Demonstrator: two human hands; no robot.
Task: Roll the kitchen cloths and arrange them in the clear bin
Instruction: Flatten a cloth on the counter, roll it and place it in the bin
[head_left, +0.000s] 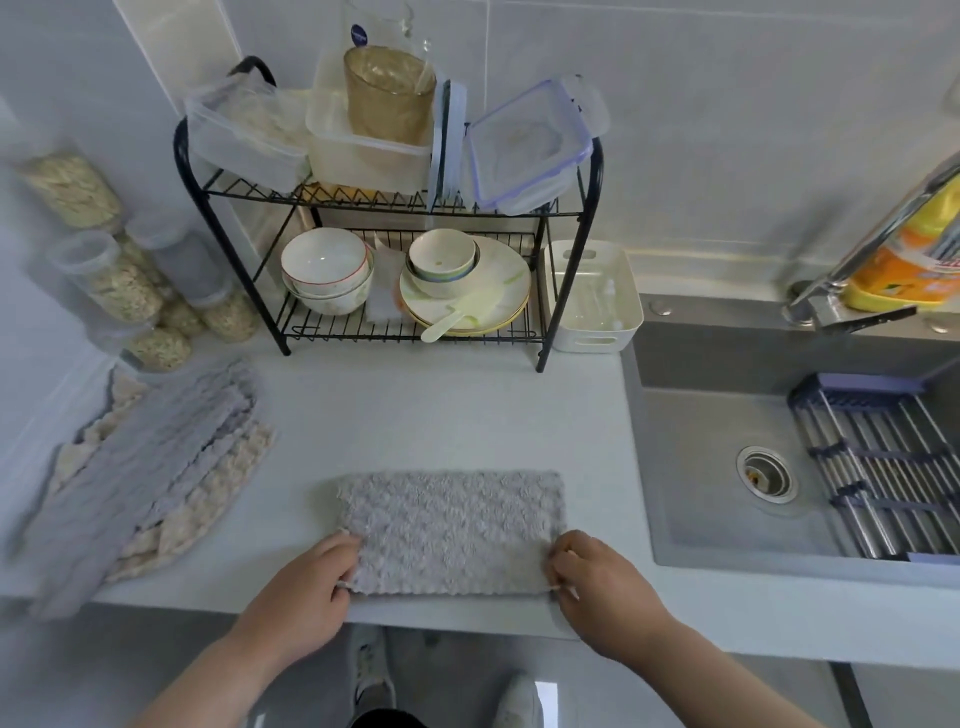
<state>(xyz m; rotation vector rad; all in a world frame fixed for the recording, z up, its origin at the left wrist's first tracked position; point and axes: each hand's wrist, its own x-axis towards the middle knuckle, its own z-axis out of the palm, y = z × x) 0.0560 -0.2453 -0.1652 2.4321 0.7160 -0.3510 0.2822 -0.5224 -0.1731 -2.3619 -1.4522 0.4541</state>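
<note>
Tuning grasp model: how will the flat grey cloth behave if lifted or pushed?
Likely floppy: grey cloth lies flat, left hand and right hand pinching its near corners. Fluffy pile suggests light, not slippery. Pushed, it would probably bunch, not slide.

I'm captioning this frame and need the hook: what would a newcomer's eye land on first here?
First the grey cloth, lying flat at the near edge of the counter, with the left hand and right hand pinching its two near corners. Next comes the pile of grey and cream cloths on the counter's left. Behind stands the black wire rack, loaded with bowls and plates.
</note>
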